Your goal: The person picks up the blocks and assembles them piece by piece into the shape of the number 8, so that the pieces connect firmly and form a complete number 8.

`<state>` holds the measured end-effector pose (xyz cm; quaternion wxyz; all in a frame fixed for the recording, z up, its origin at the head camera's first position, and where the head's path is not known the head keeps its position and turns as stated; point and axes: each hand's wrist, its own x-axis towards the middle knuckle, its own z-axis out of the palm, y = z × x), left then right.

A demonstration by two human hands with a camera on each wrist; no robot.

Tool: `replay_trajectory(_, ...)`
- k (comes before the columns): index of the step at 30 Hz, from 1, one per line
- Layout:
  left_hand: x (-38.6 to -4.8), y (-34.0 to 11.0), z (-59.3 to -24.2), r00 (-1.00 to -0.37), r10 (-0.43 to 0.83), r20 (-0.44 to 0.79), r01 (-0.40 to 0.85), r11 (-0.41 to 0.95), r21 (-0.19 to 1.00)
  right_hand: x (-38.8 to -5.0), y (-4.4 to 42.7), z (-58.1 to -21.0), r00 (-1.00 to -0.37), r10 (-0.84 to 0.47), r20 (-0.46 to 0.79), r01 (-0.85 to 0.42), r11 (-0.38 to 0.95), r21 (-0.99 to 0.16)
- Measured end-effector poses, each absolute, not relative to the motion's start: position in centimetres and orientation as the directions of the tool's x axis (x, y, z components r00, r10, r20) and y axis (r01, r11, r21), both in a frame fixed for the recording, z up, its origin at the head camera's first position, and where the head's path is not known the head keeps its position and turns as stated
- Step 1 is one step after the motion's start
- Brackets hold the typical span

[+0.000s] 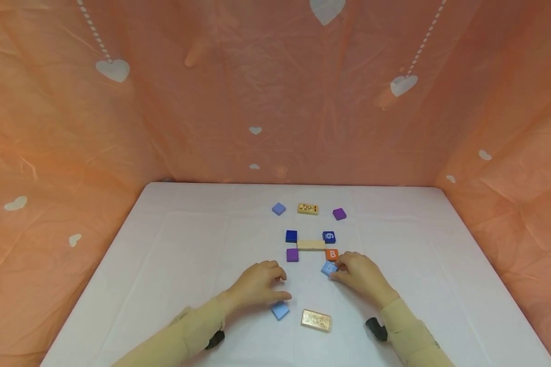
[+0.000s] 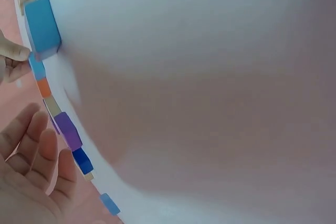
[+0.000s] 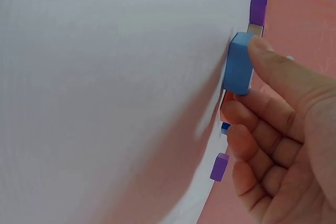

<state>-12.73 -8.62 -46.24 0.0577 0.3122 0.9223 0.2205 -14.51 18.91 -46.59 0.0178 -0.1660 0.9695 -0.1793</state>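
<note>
Between thumb and fingers, my right hand (image 1: 362,275) pinches a light blue square block (image 1: 329,268) with a white character on it. The right wrist view shows this light blue block (image 3: 239,64) held at its edges, close to the orange block (image 1: 332,255) marked B. My left hand (image 1: 257,285) is over the table with fingers loosely bent and nothing in them. Just below its thumb lies another light blue block (image 1: 280,310), which stands apart from the hand in the left wrist view. A plain wooden plank (image 1: 311,245) lies beyond both hands.
Around the plank sit a dark blue block (image 1: 291,236), a dark blue block with a numeral (image 1: 329,237) and a purple block (image 1: 292,255). Farther back are a light blue block (image 1: 278,209), a patterned gold block (image 1: 308,209) and a purple block (image 1: 339,214). A gold bar (image 1: 316,320) lies in front.
</note>
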Motion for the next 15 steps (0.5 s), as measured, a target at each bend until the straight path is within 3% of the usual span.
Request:
replay_trajectory(5, -12.0, -9.0, -46.4, -0.767, 0.642, -0.005, 0.573, 0.687, 0.446, -14.5, 18.9, -46.6, -0.946, -0.323, 0.015, -0.308, 0.883, -0.353)
replay_trajectory(15, -10.6, -10.2, -46.4, -0.764, 0.643, -0.053, 0.565, 0.706, 0.426, -14.5, 18.8, -46.5, -0.949, -0.317, 0.001, -0.295, 0.882, -0.368)
